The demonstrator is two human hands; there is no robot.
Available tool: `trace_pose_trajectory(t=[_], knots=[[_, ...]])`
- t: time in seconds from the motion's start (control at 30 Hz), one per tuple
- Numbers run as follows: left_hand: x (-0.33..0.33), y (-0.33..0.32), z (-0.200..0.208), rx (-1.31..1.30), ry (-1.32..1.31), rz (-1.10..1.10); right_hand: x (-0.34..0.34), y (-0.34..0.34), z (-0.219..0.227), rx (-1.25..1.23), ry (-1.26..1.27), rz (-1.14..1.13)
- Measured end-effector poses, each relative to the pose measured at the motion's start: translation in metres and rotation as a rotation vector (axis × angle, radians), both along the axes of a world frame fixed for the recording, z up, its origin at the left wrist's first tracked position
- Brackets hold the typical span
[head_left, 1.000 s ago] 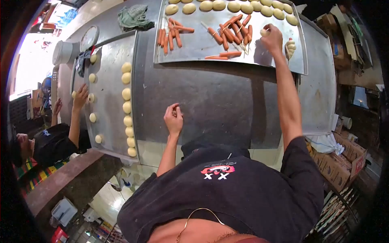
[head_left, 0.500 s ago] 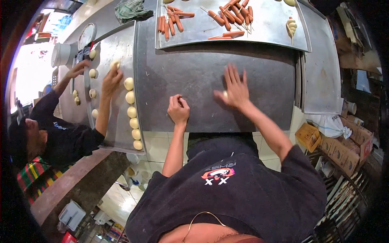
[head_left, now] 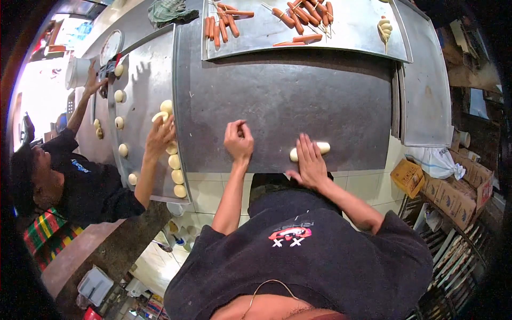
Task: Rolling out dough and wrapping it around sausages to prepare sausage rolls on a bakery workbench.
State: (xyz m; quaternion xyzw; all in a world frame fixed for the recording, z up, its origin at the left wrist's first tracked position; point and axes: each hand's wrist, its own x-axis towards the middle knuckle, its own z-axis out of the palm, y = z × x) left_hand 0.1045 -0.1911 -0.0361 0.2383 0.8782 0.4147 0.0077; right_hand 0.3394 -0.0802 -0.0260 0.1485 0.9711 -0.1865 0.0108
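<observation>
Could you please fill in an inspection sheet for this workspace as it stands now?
Surface: grey tabletop, with a few pale specks.
Job's things: elongated dough piece near the table's closer edge; sausages, some with sticks, and one dough-wrapped stick on the upper tray; dough balls on the left tray.
Clutter: crumpled greenish cloth at the far left.
Grips: left grip has its fingers curled, contents hidden; right grip lies flat across the dough piece, whose ends show on both sides.
Cables: nothing seen.
Surroundings: co-worker reaching over the left tray; cardboard boxes and white plastic bag at right.
</observation>
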Motion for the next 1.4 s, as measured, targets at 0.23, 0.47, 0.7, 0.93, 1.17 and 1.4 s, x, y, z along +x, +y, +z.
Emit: trace_pose_trajectory(t=[0.23,0.47,0.7,0.93,1.17,1.4], knots=[[0.0,0.163,0.031,1.045,-1.214,-0.153,-0.179,0.119,-0.038,-0.08,0.287,-0.318],[0.099,0.057,-0.001,-0.125,-0.102,-0.646,-0.04,0.05,-0.043,0.157,0.112,-0.193],[0.063,0.091,0.001,-0.617,0.288,-0.469,-0.07,0.083,-0.022,0.323,-0.055,-0.492],[0.008,0.112,0.005,-0.48,0.416,-0.54,-0.096,0.151,-0.025,0.205,0.262,-0.31],[0.089,-0.028,0.019,-0.531,0.124,-0.661,0.039,0.04,0.004,0.042,-0.018,-0.17],[-0.045,0.116,-0.001,-0.407,0.331,-0.143,-0.094,0.19,-0.024,0.178,0.297,-0.645]])
